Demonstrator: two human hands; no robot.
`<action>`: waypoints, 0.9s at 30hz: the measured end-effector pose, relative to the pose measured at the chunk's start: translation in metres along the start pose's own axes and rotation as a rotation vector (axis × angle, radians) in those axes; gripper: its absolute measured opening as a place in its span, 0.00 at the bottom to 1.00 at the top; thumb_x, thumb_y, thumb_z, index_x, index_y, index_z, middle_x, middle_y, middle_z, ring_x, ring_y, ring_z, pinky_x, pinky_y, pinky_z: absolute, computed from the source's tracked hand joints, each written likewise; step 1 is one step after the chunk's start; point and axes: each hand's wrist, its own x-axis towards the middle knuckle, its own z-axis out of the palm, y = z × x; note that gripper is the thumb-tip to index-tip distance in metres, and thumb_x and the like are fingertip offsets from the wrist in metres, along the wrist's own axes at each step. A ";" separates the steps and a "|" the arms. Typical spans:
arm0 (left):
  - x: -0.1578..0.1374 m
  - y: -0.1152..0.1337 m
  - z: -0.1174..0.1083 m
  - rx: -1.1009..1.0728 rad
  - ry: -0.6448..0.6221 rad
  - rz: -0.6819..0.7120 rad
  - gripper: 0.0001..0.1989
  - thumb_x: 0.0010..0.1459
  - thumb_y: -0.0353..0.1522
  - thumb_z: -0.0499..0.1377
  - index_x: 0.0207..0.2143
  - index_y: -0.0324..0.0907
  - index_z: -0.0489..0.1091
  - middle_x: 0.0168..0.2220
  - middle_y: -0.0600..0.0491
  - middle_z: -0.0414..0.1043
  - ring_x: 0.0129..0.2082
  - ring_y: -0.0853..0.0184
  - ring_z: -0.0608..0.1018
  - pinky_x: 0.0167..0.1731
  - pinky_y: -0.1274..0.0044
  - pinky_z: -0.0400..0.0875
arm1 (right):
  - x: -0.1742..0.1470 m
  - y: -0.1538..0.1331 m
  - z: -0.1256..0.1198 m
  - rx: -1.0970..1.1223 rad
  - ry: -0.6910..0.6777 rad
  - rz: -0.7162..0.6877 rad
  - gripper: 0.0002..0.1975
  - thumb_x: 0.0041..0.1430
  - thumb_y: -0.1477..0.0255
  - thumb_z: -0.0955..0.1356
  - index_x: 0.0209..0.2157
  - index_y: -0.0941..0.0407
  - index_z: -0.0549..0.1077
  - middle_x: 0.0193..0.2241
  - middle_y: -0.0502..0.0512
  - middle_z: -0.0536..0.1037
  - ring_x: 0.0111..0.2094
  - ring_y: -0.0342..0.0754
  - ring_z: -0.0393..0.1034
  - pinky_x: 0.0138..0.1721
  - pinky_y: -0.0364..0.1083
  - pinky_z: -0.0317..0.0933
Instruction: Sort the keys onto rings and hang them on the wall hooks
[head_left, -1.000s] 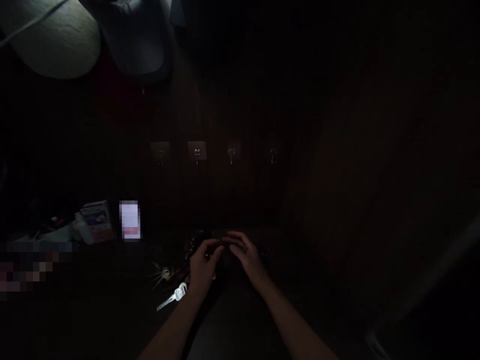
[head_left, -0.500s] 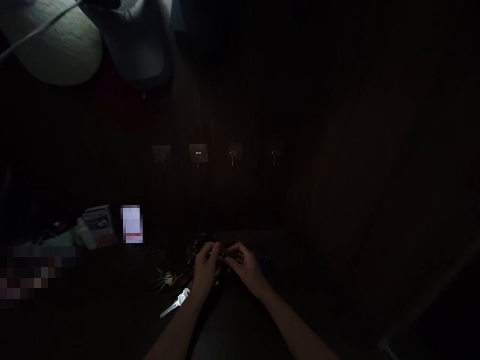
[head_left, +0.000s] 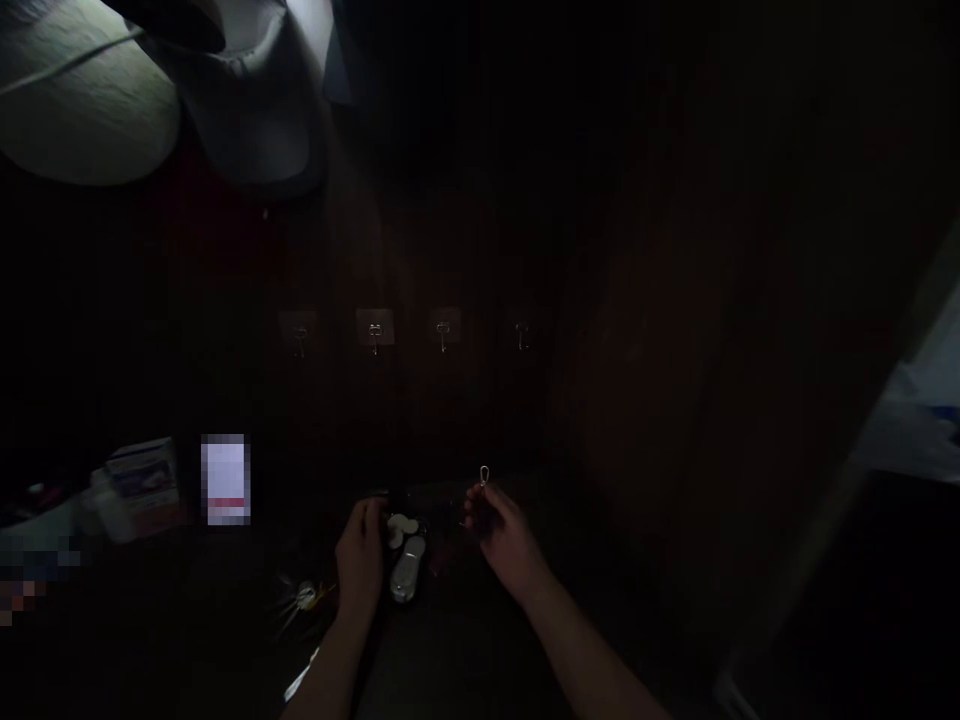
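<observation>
In dim light, my right hand (head_left: 506, 535) is closed around a small metal clasp (head_left: 484, 475), whose loop sticks up above the fingertips. Something dark hangs at the fingers, too dim to name. My left hand (head_left: 361, 555) is apart from it on the left, fingers curled and pressed together; what they hold is hidden in shadow. Just right of the left fingers lies a white rounded piece (head_left: 403, 527). Below it rests a light grey oblong object (head_left: 407, 570) on the dark surface. Left of my left wrist is a bunch of keys (head_left: 305, 597).
Several metal hooks on adhesive plates, one plate (head_left: 375, 327) brightest, line the dark back wall. Caps (head_left: 255, 130) hang at upper left. A box (head_left: 146, 485) and a white bottle (head_left: 111, 505) stand at left. A bright object (head_left: 301, 675) is partly behind my left forearm.
My hands have moved apart from working close together. The clasp now shows upright in my right hand, and the grey object and white piece have come into view between them. The view has shifted right.
</observation>
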 end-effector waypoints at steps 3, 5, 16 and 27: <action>0.001 -0.002 0.000 0.009 -0.033 -0.011 0.20 0.54 0.46 0.46 0.33 0.43 0.70 0.31 0.52 0.74 0.32 0.63 0.75 0.33 0.75 0.67 | 0.001 -0.012 -0.003 0.108 0.019 0.042 0.05 0.47 0.72 0.72 0.29 0.57 0.75 0.29 0.50 0.77 0.31 0.41 0.72 0.31 0.39 0.65; 0.002 -0.003 0.000 0.026 -0.048 -0.028 0.21 0.54 0.46 0.45 0.33 0.42 0.70 0.30 0.52 0.74 0.32 0.62 0.75 0.33 0.74 0.67 | 0.002 -0.021 -0.002 0.131 0.040 0.040 0.05 0.47 0.73 0.72 0.28 0.58 0.75 0.28 0.50 0.77 0.30 0.41 0.72 0.31 0.39 0.66; 0.004 -0.004 -0.002 0.077 -0.098 -0.101 0.20 0.52 0.47 0.47 0.35 0.43 0.69 0.31 0.52 0.75 0.33 0.61 0.76 0.33 0.74 0.67 | 0.036 -0.094 0.017 -0.317 0.119 -0.314 0.09 0.41 0.68 0.73 0.26 0.56 0.71 0.23 0.49 0.77 0.22 0.39 0.68 0.20 0.37 0.59; 0.003 0.002 -0.003 0.105 -0.114 -0.092 0.18 0.52 0.44 0.48 0.34 0.43 0.70 0.35 0.50 0.75 0.36 0.59 0.76 0.35 0.73 0.68 | 0.087 -0.152 0.057 -0.788 0.392 -0.851 0.07 0.43 0.68 0.67 0.24 0.56 0.67 0.21 0.49 0.74 0.23 0.43 0.69 0.23 0.41 0.60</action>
